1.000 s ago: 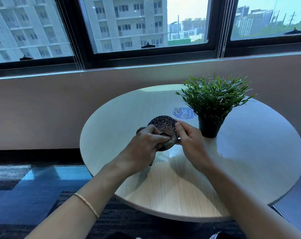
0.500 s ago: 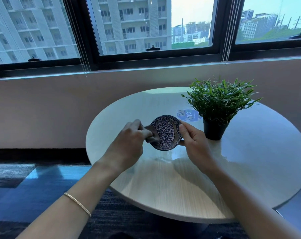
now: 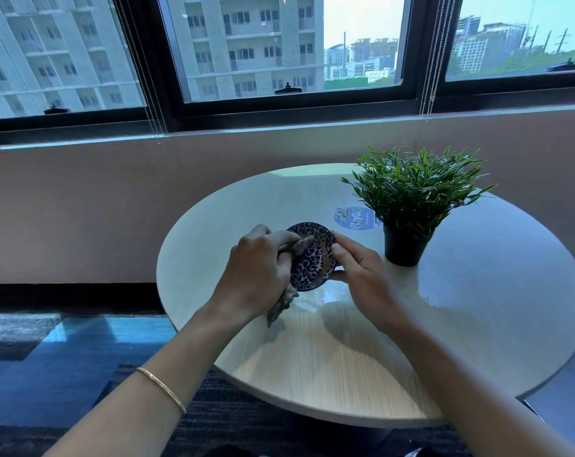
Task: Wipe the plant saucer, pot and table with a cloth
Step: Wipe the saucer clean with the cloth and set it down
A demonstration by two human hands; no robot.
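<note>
gripping a crumpled grey-brown cloth in the curled fingers of the left hand, pressing it to the left side of a small round blue-and-white patterned saucer. pinching the saucer's right rim with the right hand, tilted up over the round pale wood-grain table. standing just right of that hand on the table, a black plastic pot with a green leafy plant.

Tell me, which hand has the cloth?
The left hand, the one with the bracelet, grips the brownish cloth against the patterned saucer. The right hand only holds the saucer's edge.
</note>
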